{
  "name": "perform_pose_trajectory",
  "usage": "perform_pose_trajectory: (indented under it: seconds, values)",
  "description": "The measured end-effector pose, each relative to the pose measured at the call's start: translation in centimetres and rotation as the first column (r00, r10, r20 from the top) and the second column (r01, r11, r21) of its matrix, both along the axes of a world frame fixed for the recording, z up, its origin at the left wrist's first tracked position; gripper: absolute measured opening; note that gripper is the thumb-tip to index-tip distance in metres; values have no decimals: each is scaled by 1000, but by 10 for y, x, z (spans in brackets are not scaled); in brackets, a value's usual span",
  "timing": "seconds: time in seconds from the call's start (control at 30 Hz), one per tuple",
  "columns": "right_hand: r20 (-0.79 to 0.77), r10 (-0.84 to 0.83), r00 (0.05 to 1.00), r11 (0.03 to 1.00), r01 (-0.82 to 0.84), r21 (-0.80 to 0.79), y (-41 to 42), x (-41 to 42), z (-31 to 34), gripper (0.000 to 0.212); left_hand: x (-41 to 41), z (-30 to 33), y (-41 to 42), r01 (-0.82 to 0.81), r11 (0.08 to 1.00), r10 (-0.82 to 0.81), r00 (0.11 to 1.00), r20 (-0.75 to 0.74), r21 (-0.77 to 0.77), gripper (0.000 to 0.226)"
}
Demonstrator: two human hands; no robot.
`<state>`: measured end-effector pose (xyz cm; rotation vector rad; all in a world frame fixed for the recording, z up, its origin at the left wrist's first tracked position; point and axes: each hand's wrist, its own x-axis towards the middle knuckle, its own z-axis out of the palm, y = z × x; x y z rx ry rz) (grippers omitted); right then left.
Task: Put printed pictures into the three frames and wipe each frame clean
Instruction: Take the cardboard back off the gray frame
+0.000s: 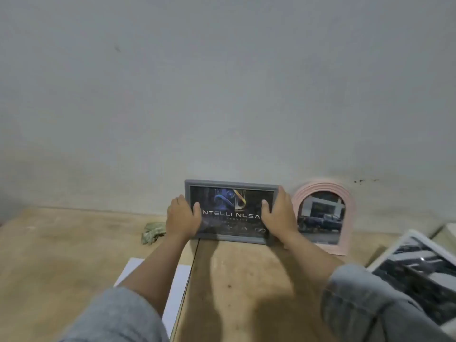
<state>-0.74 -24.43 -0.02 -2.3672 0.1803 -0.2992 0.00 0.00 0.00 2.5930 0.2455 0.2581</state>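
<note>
Both hands, left [181, 217] and right [278, 213], grip the grey frame's [232, 184] short ends; it stands long-axis sideways, seemingly against the wall [222, 95].

grey frame [232, 185] upright, pink arched frame [323, 215] beside

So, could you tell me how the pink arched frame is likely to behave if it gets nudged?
The pink arched frame stands upright on its narrow bottom edge against the wall, so a nudge would probably tip or slide it. It looks rigid and probably light. Its reflective front may be fragile.
</note>
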Motion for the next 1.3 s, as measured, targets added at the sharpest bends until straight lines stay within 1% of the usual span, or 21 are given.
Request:
perform_pose_trajectory:
  seconds: [0.07,0.13,0.23,0.43,0.57,0.67,0.8,0.9,1.03,1.13,1.2,1.3]
  values:
    - [-60,-49,997,999,49,6,4,8,-12,71,10,-10,5,-12,998,8,998,-59,-63,54]
    - [-146,-94,985,995,98,22,9,16,-32,73,26,-30,14,-10,995,-2,993,-117,-104,49]
    - [-225,-130,966,990,140,29,16,24,-51,77,45,-53,22,-3,992,-18,986,-163,-128,47]
    - [-246,-214,945,972,231,41,24,35,-65,81,65,-72,28,-23,970,-30,977,-211,-241,35]
    - [-228,-218,949,975,224,1,24,35,-65,84,69,-80,26,-52,948,-13,979,-202,-313,42]
    - [-128,-211,969,977,210,-17,26,34,-57,84,71,-78,23,-112,924,38,978,-203,-366,41]
    - [10,-179,984,984,179,4,23,24,-37,81,65,-73,25,-103,917,53,989,-138,-385,36]
    - [125,-137,983,991,137,9,16,11,-22,71,56,-64,27,-100,908,70,994,-89,-406,45]
    - [318,-65,946,996,43,74,2,-19,-1,49,34,-48,28,-138,894,121,990,-67,-427,51]
    - [480,2,877,991,-68,119,-7,-52,19,45,9,-41,24,-137,858,111,990,-82,-496,60]
    - [511,41,859,976,-144,163,-10,-78,34,44,-9,-38,17,-133,829,105,991,-83,-543,56]
    - [502,135,854,947,-260,187,-11,-117,52,51,-40,-34,1,-95,775,88,995,-43,-625,40]
